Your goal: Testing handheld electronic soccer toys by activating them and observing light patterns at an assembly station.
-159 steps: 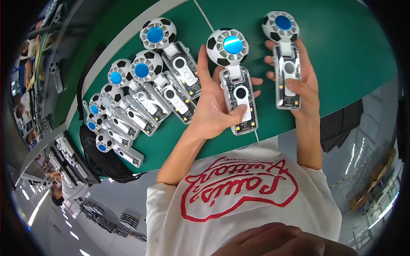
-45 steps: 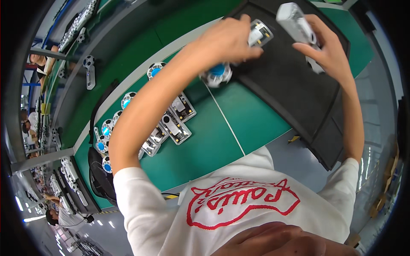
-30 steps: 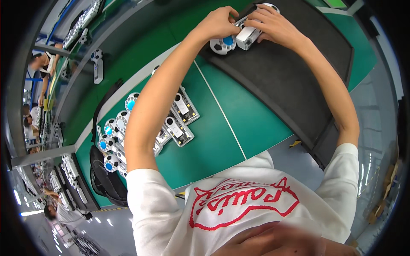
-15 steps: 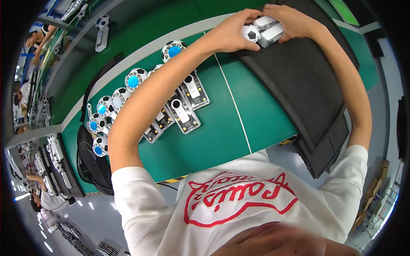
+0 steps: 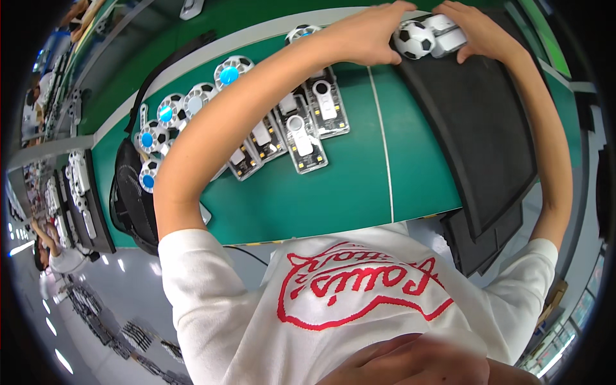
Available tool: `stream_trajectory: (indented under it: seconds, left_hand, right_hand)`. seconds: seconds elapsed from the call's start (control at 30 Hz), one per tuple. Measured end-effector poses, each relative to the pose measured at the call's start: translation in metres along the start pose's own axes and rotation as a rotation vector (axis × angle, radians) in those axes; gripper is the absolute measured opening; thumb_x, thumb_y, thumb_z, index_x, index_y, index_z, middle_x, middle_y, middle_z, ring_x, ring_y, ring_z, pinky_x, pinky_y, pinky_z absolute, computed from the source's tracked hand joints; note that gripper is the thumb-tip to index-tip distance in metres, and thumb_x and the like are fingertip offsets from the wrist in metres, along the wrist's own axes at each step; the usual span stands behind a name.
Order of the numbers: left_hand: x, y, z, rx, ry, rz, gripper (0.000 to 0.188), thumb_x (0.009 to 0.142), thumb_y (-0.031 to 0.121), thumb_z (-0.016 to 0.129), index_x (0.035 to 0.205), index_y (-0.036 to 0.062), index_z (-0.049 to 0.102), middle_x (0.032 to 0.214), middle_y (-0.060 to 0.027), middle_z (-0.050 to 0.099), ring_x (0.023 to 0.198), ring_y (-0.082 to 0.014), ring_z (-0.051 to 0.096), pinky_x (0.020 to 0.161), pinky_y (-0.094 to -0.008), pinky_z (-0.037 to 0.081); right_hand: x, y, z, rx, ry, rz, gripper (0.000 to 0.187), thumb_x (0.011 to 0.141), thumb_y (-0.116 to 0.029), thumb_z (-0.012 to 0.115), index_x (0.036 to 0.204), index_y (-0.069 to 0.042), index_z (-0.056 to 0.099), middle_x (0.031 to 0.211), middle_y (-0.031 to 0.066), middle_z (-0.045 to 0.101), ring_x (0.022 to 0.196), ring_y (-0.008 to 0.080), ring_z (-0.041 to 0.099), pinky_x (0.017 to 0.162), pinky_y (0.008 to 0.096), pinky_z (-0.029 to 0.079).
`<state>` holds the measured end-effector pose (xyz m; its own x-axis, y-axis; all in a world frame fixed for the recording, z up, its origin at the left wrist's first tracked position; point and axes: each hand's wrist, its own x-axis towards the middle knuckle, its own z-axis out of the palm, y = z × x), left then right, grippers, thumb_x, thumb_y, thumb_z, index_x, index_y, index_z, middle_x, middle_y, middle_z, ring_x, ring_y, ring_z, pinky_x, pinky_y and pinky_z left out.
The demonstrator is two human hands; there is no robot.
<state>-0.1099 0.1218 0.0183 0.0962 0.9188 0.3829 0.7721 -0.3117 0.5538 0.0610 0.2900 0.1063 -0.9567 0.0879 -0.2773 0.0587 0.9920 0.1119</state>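
Observation:
At the far end of the black mat (image 5: 481,128) lies a white device with a black-and-white soccer-ball head (image 5: 414,40) and a two-part white body (image 5: 447,35). My left hand (image 5: 375,35) is spread beside the ball, thumb and fingers apart on its left side. Around the body's right end curves my right hand (image 5: 481,32), thumb near the close corner and fingers extended along the far side. Both hands are open. Whether the fingertips touch the device is hard to tell.
Left on the green table (image 5: 359,173) are several similar devices with blue-centred ball heads (image 5: 229,74) and clear bodies showing circuit boards (image 5: 305,151), partly behind my left arm. A black bag (image 5: 131,192) hangs at the table's left edge. Other people work at the far left.
My left hand has drawn away from the ball head, which now shows more fully. My right hand's grip has loosened around the body. The whole view has shifted.

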Motion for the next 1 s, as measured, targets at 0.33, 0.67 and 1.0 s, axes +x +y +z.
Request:
stream_trajectory:
  seconds: [0.33,0.67,1.0]
  left_hand:
    - [-0.09,0.08,-0.088,0.224,-0.596,0.189,0.03,0.07,-0.006,0.062,0.098,0.0018,0.066,0.087,-0.0122,0.065,0.093,-0.0317,0.063,0.081,-0.0419,0.052]
    - [-0.128,0.087,-0.073,0.489,-0.604,0.233,0.024,0.079,0.014,0.058,0.101,0.0134,0.067,0.112,-0.0087,0.054,0.113,-0.0237,0.05,0.095,-0.0343,0.042]
    - [-0.137,0.099,-0.071,0.607,-0.713,0.342,0.018,0.081,0.013,0.057,0.099,0.014,0.056,0.12,-0.0098,0.056,0.117,-0.0266,0.053,0.107,-0.0442,0.038]
  right_hand:
    - [0.033,-0.03,0.038,0.732,1.143,-1.039,0.083,0.054,-0.019,0.087,0.128,-0.003,0.05,0.125,0.0194,0.053,0.12,0.0357,0.05,0.104,0.0446,0.038]
    - [0.043,-0.143,0.023,-0.116,0.394,-0.658,0.027,0.086,-0.016,0.053,0.109,-0.007,0.064,0.122,0.0035,0.057,0.117,0.0163,0.051,0.096,0.0351,0.04]
    - [0.044,-0.135,0.039,-0.301,0.593,-0.714,0.014,0.081,-0.017,0.063,0.088,-0.012,0.053,0.095,-0.0008,0.057,0.111,0.0176,0.053,0.093,0.0403,0.04]
